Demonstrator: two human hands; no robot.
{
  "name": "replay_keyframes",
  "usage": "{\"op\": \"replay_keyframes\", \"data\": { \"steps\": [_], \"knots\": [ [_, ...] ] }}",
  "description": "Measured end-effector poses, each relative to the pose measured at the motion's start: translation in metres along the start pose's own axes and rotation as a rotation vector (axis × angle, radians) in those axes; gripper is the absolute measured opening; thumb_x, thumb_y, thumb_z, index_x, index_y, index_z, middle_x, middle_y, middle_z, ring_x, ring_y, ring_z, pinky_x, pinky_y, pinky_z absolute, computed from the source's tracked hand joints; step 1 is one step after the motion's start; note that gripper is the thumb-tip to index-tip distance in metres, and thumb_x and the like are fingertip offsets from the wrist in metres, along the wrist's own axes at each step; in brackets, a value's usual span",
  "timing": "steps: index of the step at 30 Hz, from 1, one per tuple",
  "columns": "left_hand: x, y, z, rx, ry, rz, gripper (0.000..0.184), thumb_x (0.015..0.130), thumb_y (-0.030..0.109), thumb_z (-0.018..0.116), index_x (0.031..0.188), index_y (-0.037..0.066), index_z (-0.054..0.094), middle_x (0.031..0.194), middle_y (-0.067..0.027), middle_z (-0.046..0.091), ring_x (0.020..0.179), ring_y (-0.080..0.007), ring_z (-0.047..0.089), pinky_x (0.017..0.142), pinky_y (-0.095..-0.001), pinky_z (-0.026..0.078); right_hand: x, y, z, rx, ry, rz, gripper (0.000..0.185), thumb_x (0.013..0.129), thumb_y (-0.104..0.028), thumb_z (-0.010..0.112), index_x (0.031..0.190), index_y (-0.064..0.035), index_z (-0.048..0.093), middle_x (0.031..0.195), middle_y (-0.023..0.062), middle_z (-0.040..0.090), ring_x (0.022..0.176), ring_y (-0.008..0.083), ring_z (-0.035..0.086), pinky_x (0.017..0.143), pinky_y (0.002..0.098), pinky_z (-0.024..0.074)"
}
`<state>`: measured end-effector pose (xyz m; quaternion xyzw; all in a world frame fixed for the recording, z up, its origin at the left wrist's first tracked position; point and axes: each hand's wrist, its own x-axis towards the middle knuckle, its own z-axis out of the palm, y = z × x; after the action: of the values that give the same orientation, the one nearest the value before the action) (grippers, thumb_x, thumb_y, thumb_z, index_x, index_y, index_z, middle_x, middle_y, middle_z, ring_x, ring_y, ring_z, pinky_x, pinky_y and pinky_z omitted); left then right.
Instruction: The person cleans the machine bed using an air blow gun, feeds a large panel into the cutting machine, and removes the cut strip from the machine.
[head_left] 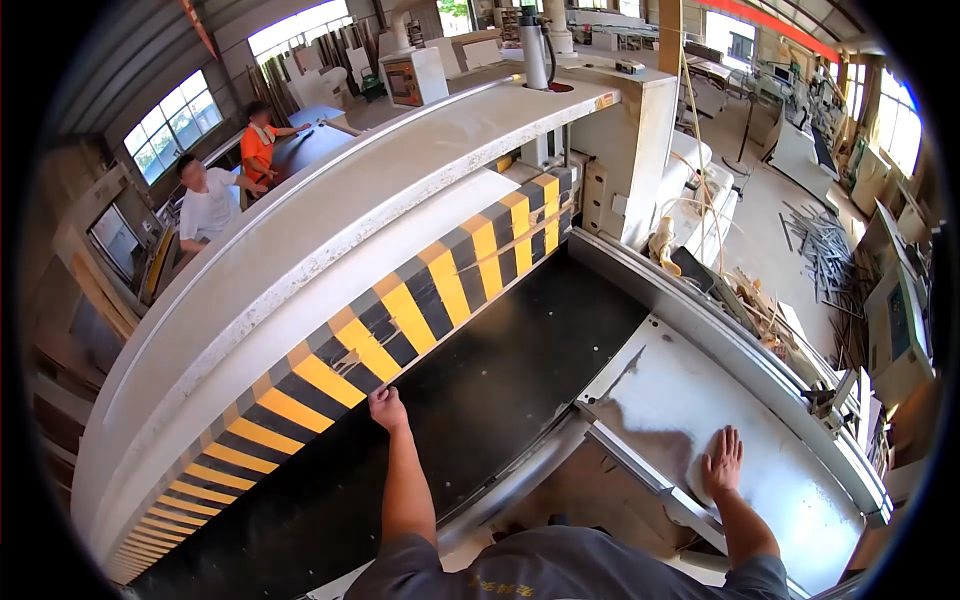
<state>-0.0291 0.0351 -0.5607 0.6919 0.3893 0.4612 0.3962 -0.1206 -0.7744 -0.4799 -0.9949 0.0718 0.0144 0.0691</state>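
Note:
My left hand (pixel 388 408) is closed at the lower edge of a long guard (pixel 415 300) with black and yellow stripes, its fingertips partly hidden against that edge. The guard runs along the front of a big grey machine beam (pixel 330 215). Below it lies a dark, flat machine bed (pixel 500 350) with small pale specks. My right hand (pixel 723 465) lies flat, fingers stretched out, on a shiny metal side table (pixel 790 490) and holds nothing.
A raised metal rail (pixel 720 340) borders the side table. Beyond it are scrap pieces (pixel 770 310) and a pile of metal strips (pixel 820 250). Behind the beam, one person in white (pixel 208 205) and one in orange (pixel 258 145) stand by a blue-topped table (pixel 315 145).

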Motion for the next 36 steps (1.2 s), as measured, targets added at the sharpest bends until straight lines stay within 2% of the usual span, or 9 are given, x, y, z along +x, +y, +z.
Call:
{"op": "replay_keyframes", "data": {
  "steps": [4,9,17,21,25,27,30,33,36],
  "knots": [
    [0.017,-0.022,-0.004,-0.118,-0.073,-0.075,0.017,0.086,0.006,0.082,0.098,0.000,0.072,0.088,-0.0041,0.072,0.078,-0.0173,0.068,0.075,-0.0317,0.058,-0.001,-0.001,0.000,-0.007,0.012,-0.003,0.084,0.099,-0.031,0.066,0.169,-0.0020,0.029,0.180,0.0193,0.023,0.168,0.0377,0.016,0.138,0.0505,0.0079],
    [0.030,0.007,-0.042,-0.587,-0.372,-0.671,0.022,0.090,0.004,0.084,0.099,0.013,0.066,0.089,0.0046,0.062,0.065,-0.0090,0.055,0.055,-0.0227,0.044,-0.005,-0.007,-0.011,0.006,-0.016,0.001,0.084,0.100,-0.032,0.064,0.170,-0.0021,0.028,0.181,0.0186,0.021,0.168,0.0369,0.013,0.138,0.0493,0.0054],
    [0.013,0.022,-0.050,-0.567,-0.553,-0.647,0.020,0.096,0.009,0.079,0.104,0.017,0.063,0.092,0.0056,0.057,0.066,-0.0071,0.050,0.061,-0.0242,0.043,-0.005,-0.002,-0.004,-0.003,-0.025,0.022,0.084,0.102,-0.037,0.060,0.171,-0.0024,0.026,0.182,0.0173,0.019,0.169,0.0345,0.011,0.138,0.0488,0.0061],
    [0.016,-0.014,-0.066,-0.843,-0.495,-0.817,0.008,0.101,0.013,0.073,0.107,0.012,0.067,0.101,-0.0052,0.075,0.063,-0.0081,0.049,0.059,-0.0254,0.042,-0.006,0.002,0.000,-0.011,-0.019,0.015,0.085,0.104,-0.040,0.059,0.172,-0.0029,0.024,0.182,0.0165,0.017,0.169,0.0346,0.010,0.138,0.0492,0.0065],
    [-0.052,0.031,-0.099,-0.184,-0.597,-0.323,0.006,0.101,0.012,0.068,0.104,0.007,0.070,0.092,-0.0109,0.078,0.066,-0.0153,0.063,0.063,-0.0330,0.050,0.001,0.012,0.010,0.011,-0.013,-0.002,0.087,0.103,-0.043,0.060,0.172,-0.0027,0.024,0.182,0.0165,0.016,0.169,0.0354,0.010,0.137,0.0505,0.0077],
    [-0.096,0.025,-0.114,0.002,-0.530,0.277,0.006,0.098,0.010,0.069,0.101,0.004,0.069,0.087,-0.0127,0.076,0.074,-0.0242,0.072,0.071,-0.0381,0.057,-0.001,0.020,0.008,0.021,-0.071,-0.003,0.089,0.103,-0.046,0.062,0.171,-0.0026,0.026,0.182,0.0173,0.017,0.169,0.0362,0.012,0.137,0.0511,0.0123],
    [-0.143,0.040,-0.158,0.176,-0.491,0.457,0.014,0.094,0.010,0.074,0.107,0.006,0.070,0.103,-0.0153,0.071,0.099,-0.0359,0.070,0.087,-0.0439,0.057,0.002,0.024,-0.022,0.131,-0.222,-0.034,0.082,0.103,-0.054,0.063,0.164,-0.0026,0.042,0.176,0.0226,0.031,0.163,0.0406,0.030,0.131,0.0513,0.0314],
    [-0.167,0.046,-0.217,0.485,-0.424,0.561,0.029,0.091,0.014,0.077,0.118,0.011,0.068,0.121,-0.0144,0.067,0.119,-0.0394,0.061,0.100,-0.0520,0.050,-0.025,0.024,-0.030,0.336,-0.204,0.011,0.075,0.105,-0.057,0.059,0.158,-0.0027,0.051,0.171,0.0254,0.040,0.157,0.0426,0.039,0.127,0.0511,0.0369],
    [-0.170,0.022,-0.277,0.679,-0.303,0.421,0.032,0.092,0.018,0.077,0.122,0.013,0.067,0.134,-0.0103,0.065,0.127,-0.0373,0.057,0.104,-0.0543,0.047,-0.080,0.015,-0.056,0.272,-0.166,-0.032,0.071,0.109,-0.056,0.053,0.156,-0.0024,0.053,0.167,0.0260,0.045,0.156,0.0430,0.041,0.127,0.0525,0.0366]
  ]
}}
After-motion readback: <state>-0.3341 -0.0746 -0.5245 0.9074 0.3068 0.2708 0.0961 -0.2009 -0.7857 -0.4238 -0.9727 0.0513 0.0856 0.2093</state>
